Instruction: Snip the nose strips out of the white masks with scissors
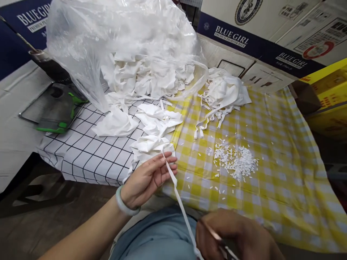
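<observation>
Right hand [238,234] pinching white strip [179,196]

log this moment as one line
left hand: pinching white strip | right hand: blurred, holding a thin tool at strip's lower end | white scraps on yellow checked cloth

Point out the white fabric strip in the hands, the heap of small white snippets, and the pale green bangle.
white fabric strip [181,202], head view, mid-length between the hands
heap of small white snippets [238,162], head view, centre of heap
pale green bangle [122,205], head view, band on left wrist
</observation>
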Motion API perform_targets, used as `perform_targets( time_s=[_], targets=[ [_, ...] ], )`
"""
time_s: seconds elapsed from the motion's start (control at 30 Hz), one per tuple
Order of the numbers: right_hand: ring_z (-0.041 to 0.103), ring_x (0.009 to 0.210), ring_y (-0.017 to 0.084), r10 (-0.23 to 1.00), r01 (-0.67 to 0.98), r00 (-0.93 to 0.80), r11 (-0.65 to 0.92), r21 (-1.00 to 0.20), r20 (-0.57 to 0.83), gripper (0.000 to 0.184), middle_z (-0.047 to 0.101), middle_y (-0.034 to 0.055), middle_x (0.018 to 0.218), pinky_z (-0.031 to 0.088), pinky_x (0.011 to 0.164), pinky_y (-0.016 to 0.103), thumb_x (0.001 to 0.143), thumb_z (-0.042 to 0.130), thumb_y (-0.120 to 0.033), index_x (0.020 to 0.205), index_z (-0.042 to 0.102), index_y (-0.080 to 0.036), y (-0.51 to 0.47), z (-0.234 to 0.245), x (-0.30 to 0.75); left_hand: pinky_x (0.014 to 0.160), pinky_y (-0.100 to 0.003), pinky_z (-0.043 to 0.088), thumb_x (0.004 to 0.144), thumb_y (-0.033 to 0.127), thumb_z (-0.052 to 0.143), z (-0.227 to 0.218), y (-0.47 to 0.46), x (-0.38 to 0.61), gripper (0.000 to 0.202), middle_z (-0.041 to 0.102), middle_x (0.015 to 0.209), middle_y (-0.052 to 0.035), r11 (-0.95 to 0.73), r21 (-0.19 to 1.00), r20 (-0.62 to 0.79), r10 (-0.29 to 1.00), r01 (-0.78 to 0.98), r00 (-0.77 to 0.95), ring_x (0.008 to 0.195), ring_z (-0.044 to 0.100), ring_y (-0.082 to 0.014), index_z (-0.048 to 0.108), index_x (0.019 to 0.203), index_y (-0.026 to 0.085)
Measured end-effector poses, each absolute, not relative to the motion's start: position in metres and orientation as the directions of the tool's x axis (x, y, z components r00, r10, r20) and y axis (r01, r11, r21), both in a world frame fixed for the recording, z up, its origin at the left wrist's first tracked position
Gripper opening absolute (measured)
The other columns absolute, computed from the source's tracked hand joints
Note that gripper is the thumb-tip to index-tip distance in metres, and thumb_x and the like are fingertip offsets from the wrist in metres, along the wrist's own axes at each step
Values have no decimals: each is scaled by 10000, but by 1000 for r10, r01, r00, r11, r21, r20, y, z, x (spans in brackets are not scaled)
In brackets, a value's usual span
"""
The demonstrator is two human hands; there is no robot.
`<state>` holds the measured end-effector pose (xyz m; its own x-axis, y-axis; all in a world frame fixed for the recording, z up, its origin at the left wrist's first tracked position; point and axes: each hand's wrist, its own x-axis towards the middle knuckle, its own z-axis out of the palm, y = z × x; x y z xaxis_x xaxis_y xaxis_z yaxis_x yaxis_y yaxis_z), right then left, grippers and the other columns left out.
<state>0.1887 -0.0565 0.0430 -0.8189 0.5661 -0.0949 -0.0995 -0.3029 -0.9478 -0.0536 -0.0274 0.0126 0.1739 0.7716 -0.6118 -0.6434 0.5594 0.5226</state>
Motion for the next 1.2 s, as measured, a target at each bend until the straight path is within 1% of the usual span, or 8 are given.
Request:
perform_targets(
  time_s=[0.1,0.23,0.4,0.5,0.67,0.8,1.03,1.2],
  targets=[
    [573,648,133,648,-4,-743,-253,-967,-167,317,584,12,716,466,603,242,803,729,-387,699,482,-217,-38,27,182,454,-118,354,862,120,603,17,-18,-47,167,597,807,-18,500,599,-554,823,-625,128,520,470,-22,692,1004,116],
    [615,1002,197,921,-12,-387,-56,-998,-47,336,655,49,1004,470,932,353,776,792,-352,782,477,-235,14,10,150,441,-163,224,923,213,531,39,-21,-42,179,482,674,27,470,760,-377,881,-449,285,476,301,-28,695,944,145],
    [617,981,214,775,-183,-632,-131,-974,14,411,647,35,876,469,946,385,710,828,-462,723,500,-215,60,-2,117,512,-248,234,961,347,436,61,-30,-47,308,457,615,16,448,856,-301,838,-259,455,544,306,-93,665,1004,145],
    [605,817,153,870,-268,-492,-122,-956,27,368,601,-20,784,481,919,368,724,827,-382,731,497,-220,76,2,124,519,-263,226,992,436,392,59,-30,-55,375,421,589,30,419,872,-310,872,-251,378,536,275,-99,649,995,163],
    [566,1160,201,758,-168,-636,47,-985,145,215,679,36,1006,369,1092,421,793,768,-311,819,568,-233,83,23,134,547,-252,320,940,413,530,58,-21,-50,305,514,641,-8,497,836,-350,809,-231,472,574,419,-111,689,896,155],
    [631,1016,226,452,-84,-892,-156,-984,4,333,672,38,873,475,940,379,687,837,-405,802,611,-190,82,19,128,472,-236,266,857,419,597,67,-8,-48,335,521,638,-23,574,789,-358,720,-220,594,510,383,-87,724,779,119],
    [487,545,69,800,-302,-595,-314,-900,-80,270,550,-49,700,376,504,192,672,823,-291,839,640,-183,102,31,152,458,-193,226,905,386,591,45,14,-67,198,421,648,58,372,927,-365,925,-54,106,514,310,-77,566,1002,215],
    [446,517,62,819,-284,-560,-330,-900,-124,265,514,-62,664,338,472,188,659,797,-258,837,614,-186,107,40,140,501,-236,287,942,382,486,46,13,-65,287,489,665,7,209,968,-245,915,142,321,556,359,-102,657,873,163]
  ],
)
